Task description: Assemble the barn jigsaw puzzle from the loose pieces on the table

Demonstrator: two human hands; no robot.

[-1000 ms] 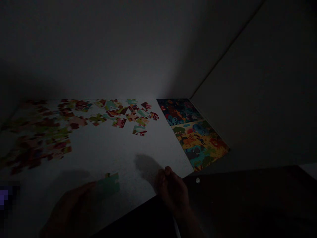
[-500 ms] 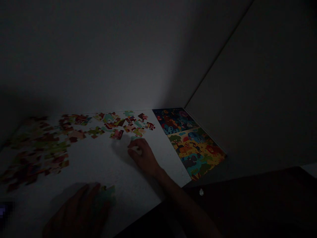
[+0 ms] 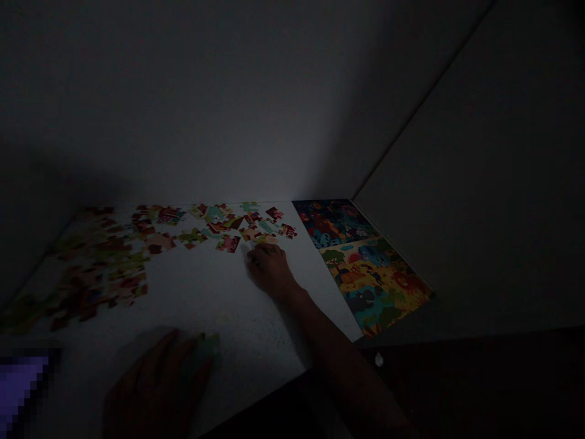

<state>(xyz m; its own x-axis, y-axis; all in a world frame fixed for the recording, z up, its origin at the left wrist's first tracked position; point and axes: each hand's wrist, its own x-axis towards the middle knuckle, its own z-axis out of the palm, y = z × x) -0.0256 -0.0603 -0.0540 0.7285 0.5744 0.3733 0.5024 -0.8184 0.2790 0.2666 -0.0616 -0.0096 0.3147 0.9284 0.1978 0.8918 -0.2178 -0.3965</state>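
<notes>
The left grip (image 3: 155,384) is narrow, closed over a green jigsaw piece (image 3: 208,347) with the fingertips lapping its edge, low on the table and nearest the bottom of the view. The palm sinks into shadow, and the frame cuts off the wrist. The right grip (image 3: 269,271) is curled knuckles-up, its fingertips pressed down at the near edge of the loose jigsaw pieces (image 3: 137,244). A pale piece (image 3: 267,239) lies just past those knuckles. The fingers hide whatever is beneath them, so I cannot tell whether this grip holds anything.

The die-cut pieces, with their knobbed outlines, spread away to the left of the right grip in a thin, overlapping scatter, blurring and darkening toward the far left. To the right of that grip lies a flat printed animal picture (image 3: 365,268), dark blue above and yellow below, with a lion and trees just readable.

Between the two grips, the table (image 3: 214,305) is pale and finely speckled, and it meets a plain matte wall (image 3: 183,122) beyond. A dark surface (image 3: 457,378) fills the lower right, and a blurred purple patch (image 3: 21,384) at the lower left is impossible to make out.
</notes>
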